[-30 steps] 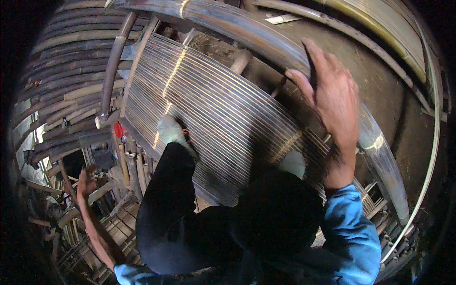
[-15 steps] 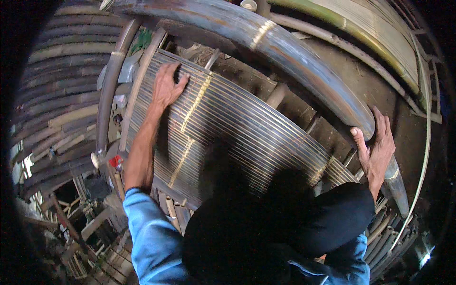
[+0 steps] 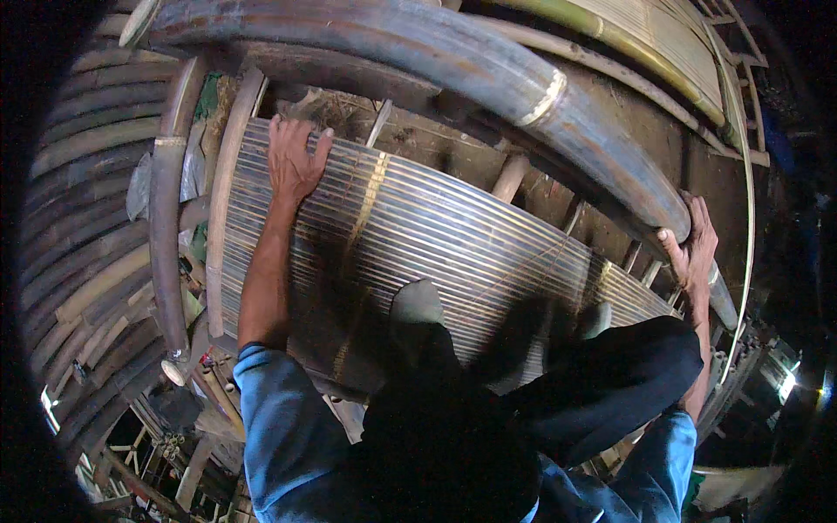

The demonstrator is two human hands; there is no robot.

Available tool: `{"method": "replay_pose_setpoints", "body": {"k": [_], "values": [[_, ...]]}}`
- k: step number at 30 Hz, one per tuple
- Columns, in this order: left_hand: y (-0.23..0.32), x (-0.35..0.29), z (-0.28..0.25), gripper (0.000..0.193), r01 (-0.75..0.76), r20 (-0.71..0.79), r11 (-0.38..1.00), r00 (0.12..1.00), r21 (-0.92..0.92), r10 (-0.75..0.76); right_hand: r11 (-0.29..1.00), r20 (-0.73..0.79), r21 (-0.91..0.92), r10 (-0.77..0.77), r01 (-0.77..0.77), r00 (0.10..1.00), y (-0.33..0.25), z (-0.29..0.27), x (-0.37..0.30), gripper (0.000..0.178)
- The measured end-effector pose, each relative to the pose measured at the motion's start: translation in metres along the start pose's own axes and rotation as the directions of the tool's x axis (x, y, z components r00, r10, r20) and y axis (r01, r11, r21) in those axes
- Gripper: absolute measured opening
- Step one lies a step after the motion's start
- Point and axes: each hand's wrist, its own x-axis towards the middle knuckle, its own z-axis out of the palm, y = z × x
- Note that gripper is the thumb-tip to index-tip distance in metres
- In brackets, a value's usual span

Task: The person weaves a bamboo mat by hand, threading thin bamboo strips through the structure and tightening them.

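My left hand (image 3: pixel 296 164) lies on the far left part of a panel of narrow bamboo slats (image 3: pixel 445 213). Its fingers are spread, with the fingertips by the panel's far edge, and nothing is in them. At the right, my right hand (image 3: pixel 695 242) grips the near end of a thick grey-brown bamboo pole (image 3: pixel 610 161), thumb on one side and fingers on the other. This pole runs across beyond the panel and has a pale node ring (image 3: pixel 545 98). A pale, rounded foot tip (image 3: pixel 417 302) rests on the slats between my arms.
A brown bamboo pole (image 3: pixel 166 222) stands left of the panel, beside many stacked poles (image 3: pixel 91 183). A greenish pole (image 3: pixel 641 48) and a pale slatted sheet (image 3: pixel 676 39) lie at the far right. A thin pale strip (image 3: pixel 748 218) curves past my right hand.
The view has turned slightly. The thick pole's node ring sits farther right, while both hands keep about the same places. A foot tip now shows on the slats, and my knee has shifted.
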Motion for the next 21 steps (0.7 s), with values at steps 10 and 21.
{"method": "replay_pose_setpoints", "body": {"k": [10,21], "values": [[0.013,-0.050,-0.006,0.021,-0.251,-0.330,0.930,0.931,-0.270,0.156,0.816,0.609,-0.487,0.060,0.313,0.791,-0.072,-0.075,0.034,0.068],[0.043,-0.050,-0.037,0.022,0.280,0.387,0.950,0.898,-0.135,-0.210,0.746,0.637,0.322,-0.627,0.584,0.449,-0.240,0.023,0.084,0.039]]}}
